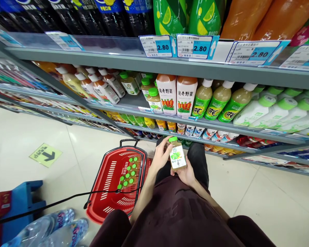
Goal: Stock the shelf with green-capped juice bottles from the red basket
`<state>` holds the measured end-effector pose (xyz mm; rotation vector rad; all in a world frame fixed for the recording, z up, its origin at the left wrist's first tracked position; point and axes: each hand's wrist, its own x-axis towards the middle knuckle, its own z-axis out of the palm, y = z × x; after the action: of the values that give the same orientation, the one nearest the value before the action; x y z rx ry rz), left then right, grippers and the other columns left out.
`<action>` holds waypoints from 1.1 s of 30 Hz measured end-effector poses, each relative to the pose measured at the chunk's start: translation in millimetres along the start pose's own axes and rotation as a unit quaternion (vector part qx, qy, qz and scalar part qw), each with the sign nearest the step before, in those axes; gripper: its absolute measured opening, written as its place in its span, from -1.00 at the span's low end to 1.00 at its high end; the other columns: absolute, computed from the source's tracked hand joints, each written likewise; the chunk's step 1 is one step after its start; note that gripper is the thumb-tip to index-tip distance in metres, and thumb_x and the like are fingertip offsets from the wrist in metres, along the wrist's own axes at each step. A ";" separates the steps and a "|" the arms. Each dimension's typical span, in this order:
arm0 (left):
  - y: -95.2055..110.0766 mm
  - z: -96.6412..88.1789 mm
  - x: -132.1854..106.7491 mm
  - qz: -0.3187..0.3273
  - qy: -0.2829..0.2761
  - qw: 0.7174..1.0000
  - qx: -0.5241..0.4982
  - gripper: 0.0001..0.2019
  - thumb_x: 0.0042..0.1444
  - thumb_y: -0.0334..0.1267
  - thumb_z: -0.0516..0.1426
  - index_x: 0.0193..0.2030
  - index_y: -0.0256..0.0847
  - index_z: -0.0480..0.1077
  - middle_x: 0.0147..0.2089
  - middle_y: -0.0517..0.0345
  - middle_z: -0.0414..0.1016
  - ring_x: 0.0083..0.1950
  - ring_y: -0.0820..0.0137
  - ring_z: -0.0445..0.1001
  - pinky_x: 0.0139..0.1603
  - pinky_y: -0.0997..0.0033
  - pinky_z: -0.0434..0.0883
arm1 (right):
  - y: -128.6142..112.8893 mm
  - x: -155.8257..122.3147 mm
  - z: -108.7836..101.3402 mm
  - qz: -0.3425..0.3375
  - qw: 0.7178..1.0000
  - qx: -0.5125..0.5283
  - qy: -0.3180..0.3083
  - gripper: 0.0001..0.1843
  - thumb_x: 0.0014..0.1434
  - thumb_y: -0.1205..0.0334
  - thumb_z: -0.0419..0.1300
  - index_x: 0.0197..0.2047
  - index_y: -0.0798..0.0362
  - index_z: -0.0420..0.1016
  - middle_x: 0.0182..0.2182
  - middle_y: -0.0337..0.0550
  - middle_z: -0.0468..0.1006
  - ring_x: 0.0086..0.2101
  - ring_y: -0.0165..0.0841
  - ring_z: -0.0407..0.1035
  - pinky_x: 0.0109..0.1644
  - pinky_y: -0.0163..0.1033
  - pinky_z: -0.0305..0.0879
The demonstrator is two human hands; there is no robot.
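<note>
A small juice bottle (177,154) with a green cap and a green-and-white label is held upright in front of my lap. My left hand (160,157) wraps its upper left side near the cap. My right hand (186,173) cups it from below and behind. Both hands are closed on it. On the floor to the left stands a red shopping basket (108,178) holding several more green-capped bottles (128,173) packed together.
Grey shelves (170,68) run across the view, stocked with drinks: green-capped bottles (153,98), two carrot-juice cartons (176,94), white bottles (273,109). Price tags read 2.80 (193,46). A blue crate (23,202) and wrapped water bottles (48,228) sit lower left. A black cable crosses the basket.
</note>
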<state>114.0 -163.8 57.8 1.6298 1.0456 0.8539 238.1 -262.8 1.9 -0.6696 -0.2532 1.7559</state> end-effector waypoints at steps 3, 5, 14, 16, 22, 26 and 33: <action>2.5 0.6 -0.9 0.012 -0.007 1.000 0.008 -0.49 0.41 0.03 0.04 0.37 -0.16 0.31 -0.05 0.01 0.54 -0.16 0.33 0.51 -0.17 0.42 0.44 | 2.1 1.3 -0.9 0.001 1.000 -0.010 0.008 -0.33 0.20 -0.44 0.14 -0.15 0.05 0.63 -0.45 -0.12 0.67 -0.54 -0.24 0.49 -0.42 -0.16 0.39; 3.3 1.2 -1.2 0.018 -0.015 1.000 0.006 -0.50 0.42 0.01 0.03 0.38 -0.16 0.30 -0.04 0.02 0.56 -0.14 0.33 0.52 -0.14 0.42 0.44 | 3.1 1.8 -1.9 -0.003 1.000 -0.015 0.012 -0.34 0.19 -0.44 0.16 -0.16 0.03 0.63 -0.43 -0.12 0.68 -0.51 -0.23 0.52 -0.41 -0.15 0.42; 0.6 11.9 -6.3 0.015 -0.047 0.995 -0.082 -0.49 0.43 -0.04 0.04 0.43 -0.17 0.21 0.21 -0.06 0.53 0.15 0.23 0.53 0.16 0.28 0.44 | 0.6 -0.7 -1.0 -0.092 0.993 -0.019 0.074 -0.29 0.07 -0.07 0.46 0.25 -0.16 0.40 0.03 -0.13 0.65 -0.06 -0.13 0.56 -0.03 0.01 0.55; 0.5 14.4 -7.3 0.006 -0.050 0.994 -0.102 -0.46 0.41 -0.04 0.06 0.45 -0.16 0.19 0.27 -0.08 0.48 0.21 0.19 0.50 0.21 0.23 0.43 | 0.1 -0.3 -0.1 -0.120 0.987 -0.055 0.095 -0.26 0.04 -0.02 0.48 0.25 -0.18 0.37 0.11 -0.12 0.60 -0.02 -0.14 0.54 -0.01 -0.01 0.54; -7.0 26.0 -8.7 -0.047 -0.037 0.976 -0.207 -0.22 0.15 -0.09 0.34 0.45 -0.13 0.17 0.34 -0.12 0.39 0.29 0.09 0.44 0.24 0.17 0.44 | -8.3 2.3 -1.6 -0.228 0.928 -0.244 0.164 -0.23 -0.01 0.08 0.52 0.23 -0.08 0.36 0.02 -0.11 0.57 -0.02 -0.20 0.50 0.08 -0.08 0.46; -17.4 38.6 -8.4 -0.090 0.008 0.950 -0.300 -0.33 0.08 0.06 0.36 0.26 -0.20 0.36 0.19 -0.07 0.53 0.16 0.10 0.53 0.14 0.22 0.48 | -16.0 -1.2 1.0 -0.261 0.894 -0.322 0.170 -0.16 -0.02 0.07 0.51 0.28 -0.06 0.29 -0.03 -0.11 0.54 -0.08 -0.20 0.51 0.05 -0.06 0.48; -10.7 48.4 -11.7 -0.112 0.038 0.859 -0.499 -0.27 0.12 0.27 0.27 0.24 -0.25 0.40 0.18 -0.14 0.55 0.24 0.03 0.50 0.24 0.08 0.43 | -16.6 -3.2 8.9 -0.416 0.781 -0.434 0.166 -0.21 0.01 0.12 0.48 0.24 -0.03 0.26 0.06 -0.01 0.41 0.11 -0.10 0.42 0.24 0.16 0.39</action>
<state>150.3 -190.2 33.8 0.5839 0.6228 1.0532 247.1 -259.3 18.4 -1.2599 -0.9814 0.5656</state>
